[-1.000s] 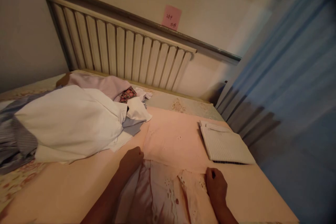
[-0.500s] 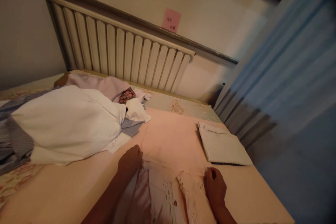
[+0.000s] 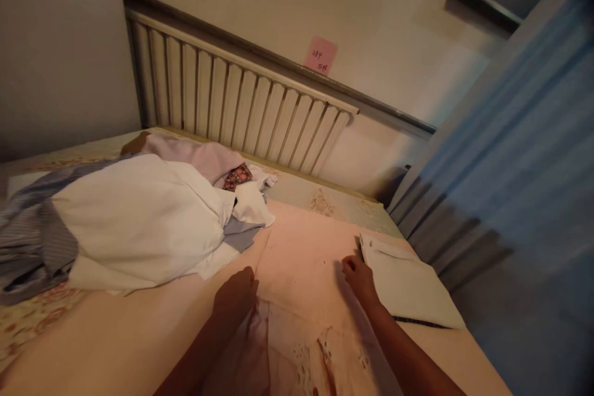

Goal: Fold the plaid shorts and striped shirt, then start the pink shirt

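A pale pink garment [image 3: 297,337] with eyelet embroidery and a button opening lies on the peach sheet in front of me, its near part running out of the bottom of the view. My left hand [image 3: 237,294] is closed on its left side, near the upper fold. My right hand [image 3: 358,277] is curled shut at the right, with a strip of the garment trailing down along my forearm. Just right of that hand lies a folded white ribbed cloth [image 3: 413,284] with a dark lower edge. My fingertips are mostly hidden.
A heap of clothes fills the left side, with a white garment [image 3: 143,223] on top and a grey striped one [image 3: 41,247] beneath. Behind the bed is a radiator [image 3: 232,99]. A blue curtain [image 3: 520,185] hangs along the right edge.
My right hand has moved up and away from me, near the folded white cloth, drawing the garment's right side along. My left hand stays in place on the garment. The view has shifted slightly.
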`<control>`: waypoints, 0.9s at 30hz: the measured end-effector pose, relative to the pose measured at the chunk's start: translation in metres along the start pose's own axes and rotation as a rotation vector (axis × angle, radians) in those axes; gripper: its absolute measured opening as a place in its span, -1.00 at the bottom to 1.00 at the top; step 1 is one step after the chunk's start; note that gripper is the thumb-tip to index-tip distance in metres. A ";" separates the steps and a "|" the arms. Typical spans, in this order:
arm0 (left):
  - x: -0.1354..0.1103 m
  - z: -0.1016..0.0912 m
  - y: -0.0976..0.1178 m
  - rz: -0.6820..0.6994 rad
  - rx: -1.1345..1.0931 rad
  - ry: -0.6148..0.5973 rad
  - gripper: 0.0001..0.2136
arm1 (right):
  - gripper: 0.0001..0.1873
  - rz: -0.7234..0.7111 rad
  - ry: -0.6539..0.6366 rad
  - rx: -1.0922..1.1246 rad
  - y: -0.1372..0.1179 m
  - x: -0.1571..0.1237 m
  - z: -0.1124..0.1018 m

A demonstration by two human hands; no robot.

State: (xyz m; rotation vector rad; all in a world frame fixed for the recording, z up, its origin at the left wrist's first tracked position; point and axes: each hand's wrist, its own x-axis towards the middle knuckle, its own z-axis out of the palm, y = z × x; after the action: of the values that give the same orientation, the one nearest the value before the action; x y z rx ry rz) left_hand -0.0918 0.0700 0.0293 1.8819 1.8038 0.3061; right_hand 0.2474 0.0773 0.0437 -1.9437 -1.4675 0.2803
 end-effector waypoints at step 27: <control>-0.004 -0.002 0.000 -0.007 -0.048 -0.006 -0.90 | -0.92 -0.097 -0.425 -0.370 -0.070 0.101 0.092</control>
State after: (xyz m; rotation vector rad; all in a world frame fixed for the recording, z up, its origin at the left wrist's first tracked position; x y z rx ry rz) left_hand -0.0930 0.0667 0.0318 1.8411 1.7834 0.3373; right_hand 0.1781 0.2143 0.0411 -2.1842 -1.9991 0.4216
